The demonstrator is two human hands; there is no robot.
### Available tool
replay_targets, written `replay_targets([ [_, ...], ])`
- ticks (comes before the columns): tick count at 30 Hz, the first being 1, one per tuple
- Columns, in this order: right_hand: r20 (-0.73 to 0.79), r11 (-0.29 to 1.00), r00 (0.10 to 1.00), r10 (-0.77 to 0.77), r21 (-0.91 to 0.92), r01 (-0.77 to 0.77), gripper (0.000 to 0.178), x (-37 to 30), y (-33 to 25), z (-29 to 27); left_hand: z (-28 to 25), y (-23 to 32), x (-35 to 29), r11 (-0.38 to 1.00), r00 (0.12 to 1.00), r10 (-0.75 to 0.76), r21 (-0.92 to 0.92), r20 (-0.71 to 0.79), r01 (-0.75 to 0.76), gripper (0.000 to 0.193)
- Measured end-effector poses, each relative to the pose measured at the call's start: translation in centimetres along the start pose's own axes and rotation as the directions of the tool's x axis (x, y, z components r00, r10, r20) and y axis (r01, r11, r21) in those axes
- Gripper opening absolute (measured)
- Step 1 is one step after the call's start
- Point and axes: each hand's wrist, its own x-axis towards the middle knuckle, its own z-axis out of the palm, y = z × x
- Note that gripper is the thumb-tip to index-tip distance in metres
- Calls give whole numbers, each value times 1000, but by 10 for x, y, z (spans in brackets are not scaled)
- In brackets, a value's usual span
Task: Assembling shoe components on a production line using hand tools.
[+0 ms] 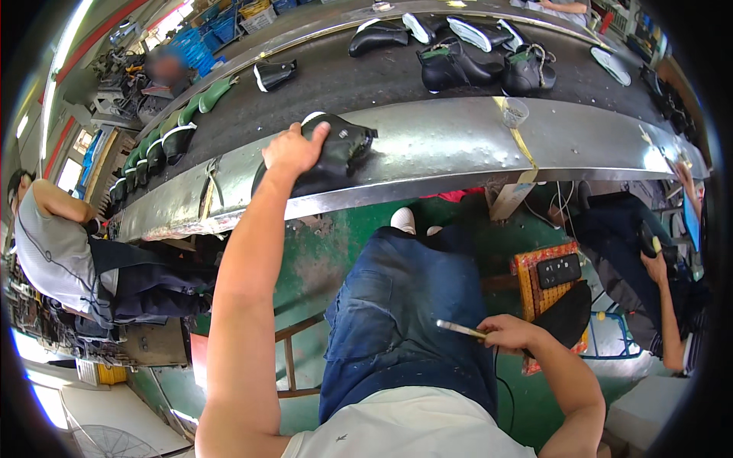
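Black and glossy, the boot (343,149) lies at the metal-edged tabletop (435,141), its ragged opening facing right. The left hand's (294,149) grip clasps its left part, thumb on the near surface; how far the fingers wrap is hidden. Well apart, nearer the torso, the right hand's (510,333) grip pinches a slim brush (460,328) over the thighs, its long axis roughly crosswise, pale tip leftward. From that grip, the boot lies forward and left. Sideways room runs along the metal edge toward a clear cup (515,113); other black boots (462,69) stand farther back.
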Motion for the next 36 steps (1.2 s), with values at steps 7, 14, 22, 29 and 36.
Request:
replay_targets([
  [7, -30, 919, 974, -224, 327, 221, 22, 23, -112, -4, 16, -49, 56, 997, 977, -9, -66, 213, 24, 78],
  [14, -248, 703, 789, -563, 360, 614, 30, 103, -227, -58, 17, -36, 49, 981, 985, 40, -195, 167, -7, 77],
  [22, 50, 530, 821, -569, 786, 319, 29, 133, -275, -97, 14, -39, 47, 993, 985, 24, -116, 169, -4, 79],
  [29, 191, 360, 736, -649, 930, 76, 31, 151, -283, -87, 15, -32, 41, 997, 990, -9, -69, 138, 18, 74],
  [36, 10, 180, 807, -591, 976, 119, 27, 147, -298, -50, 16, -21, 28, 998, 996, -42, 39, 83, 39, 73],
])
